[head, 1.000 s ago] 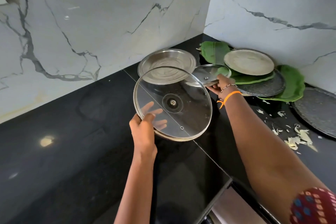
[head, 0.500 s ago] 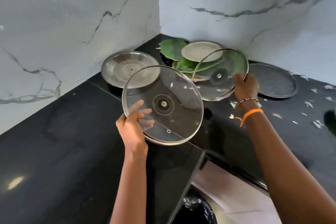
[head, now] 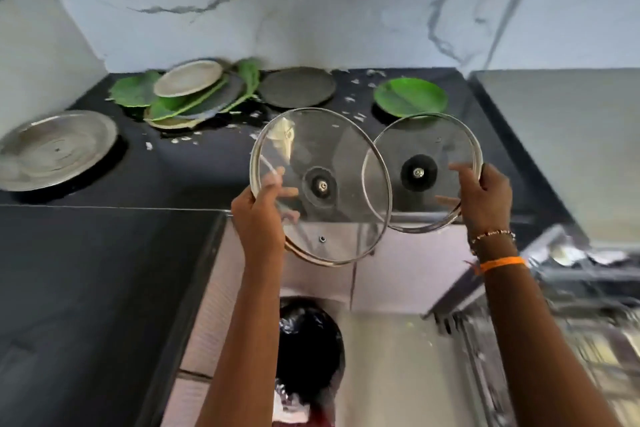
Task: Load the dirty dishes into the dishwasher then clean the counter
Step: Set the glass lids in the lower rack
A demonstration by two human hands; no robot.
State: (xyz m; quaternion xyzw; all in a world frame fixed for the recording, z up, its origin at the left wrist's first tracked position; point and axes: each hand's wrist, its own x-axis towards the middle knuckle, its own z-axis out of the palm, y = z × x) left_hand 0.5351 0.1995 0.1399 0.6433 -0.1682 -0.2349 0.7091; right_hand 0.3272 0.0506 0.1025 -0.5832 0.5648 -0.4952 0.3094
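My left hand [head: 260,218] grips the lower left rim of a large glass lid [head: 341,156], held up in the air beyond the counter's front edge. My right hand [head: 485,196] holds a smaller glass lid [head: 426,135] by its right rim; its left edge sits behind the large lid. A steel plate [head: 57,149] lies on the black counter [head: 86,270] at the left. A pile of green leaf plates and a steel plate [head: 188,92] sits in the corner. A dark round plate [head: 298,87] and a green plate [head: 410,97] lie farther right.
White food scraps [head: 356,104] are scattered on the counter near the wall. The open dishwasher rack [head: 581,288] with some dishes shows at the lower right, blurred. A black bin bag [head: 308,350] stands on the floor below. Marble walls [head: 242,10] close the corner.
Both lids have been carried away from the corner pile to the right, toward the dishwasher. The view swung right, so the counter's dishes now lie to the left and behind the lids.
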